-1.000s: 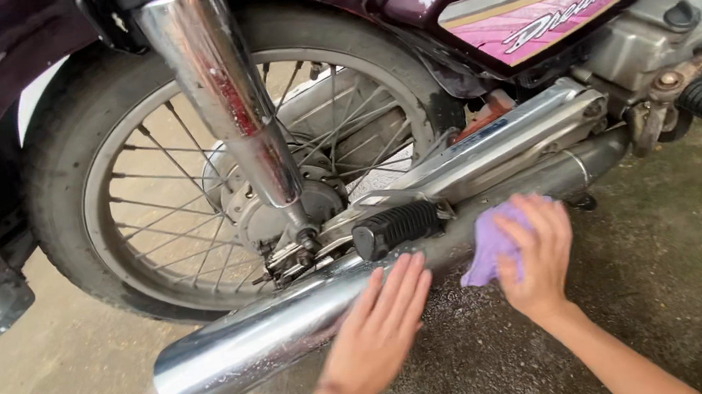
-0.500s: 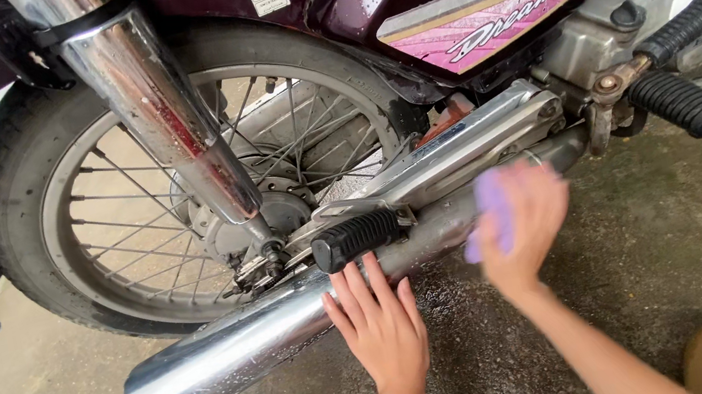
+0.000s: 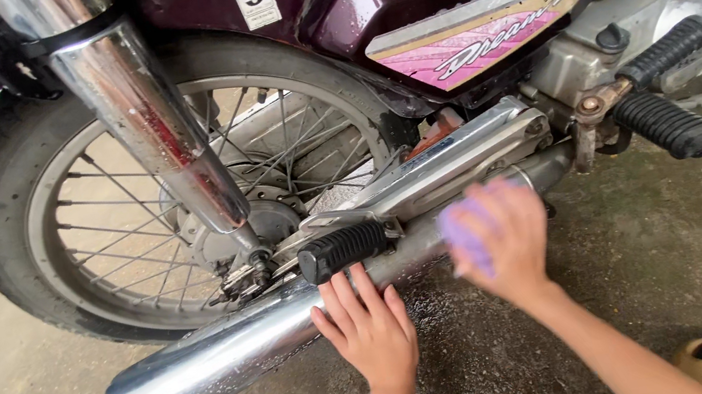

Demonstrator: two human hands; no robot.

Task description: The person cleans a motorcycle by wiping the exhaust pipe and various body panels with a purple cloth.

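Head view: right hand point(image 3: 499, 243) fingers closed on purple cloth point(image 3: 463, 233), pressed to chrome exhaust pipe point(image 3: 233, 347) below rear footpeg point(image 3: 343, 250). Left hand point(image 3: 369, 328) flat, fingers spread, holds nothing, steadying pipe. Advise: long strokes w/ even pressure.

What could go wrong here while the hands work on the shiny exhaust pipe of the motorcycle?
1. The left hand rests flat on the wet chrome exhaust pipe; it may slip off.
2. The right hand, pressing a purple cloth on the pipe, is close to the black ribbed rubber footpeg and could knock it.
3. The concrete floor looks wet, so footing may be slippery.
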